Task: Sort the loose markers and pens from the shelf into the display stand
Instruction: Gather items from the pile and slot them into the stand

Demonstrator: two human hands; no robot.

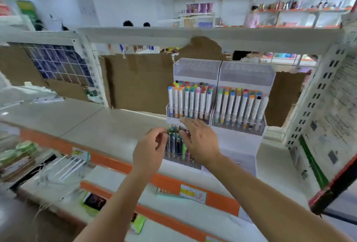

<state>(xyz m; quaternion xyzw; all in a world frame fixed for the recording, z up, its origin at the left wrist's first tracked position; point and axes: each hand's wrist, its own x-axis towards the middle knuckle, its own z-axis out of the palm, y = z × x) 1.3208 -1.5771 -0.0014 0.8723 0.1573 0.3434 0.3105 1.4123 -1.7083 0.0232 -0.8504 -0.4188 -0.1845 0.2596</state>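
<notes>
Shop interior, white shelf [100, 126] with orange edge strips, torn brown cardboard [139, 81] lining the back. Display stand [218, 72] sits on the shelf, right of centre, two sections side by side.

Upper tiers of both sections: full rows of white-barrelled markers [190, 102] with coloured caps, upright, no obvious gaps. Lower front tier of the left section: a cluster of pens [174, 143] standing in the rack, partly hidden by both hands. Lower front of the right section shows no pens that can be made out.

Left hand [149, 150]: fingers curled toward the pen tops, apparently pinching one; blur leaves the exact contact uncertain. Right hand [200, 141]: fingers extended and spread over the pens, fingertips near the base of the marker tier; it grips nothing visible.

No loose markers or pens visible on the open shelf beside the stand. Judgement: sorting is well advanced, probably the last pens being seated or straightened in the lower tier.
</notes>
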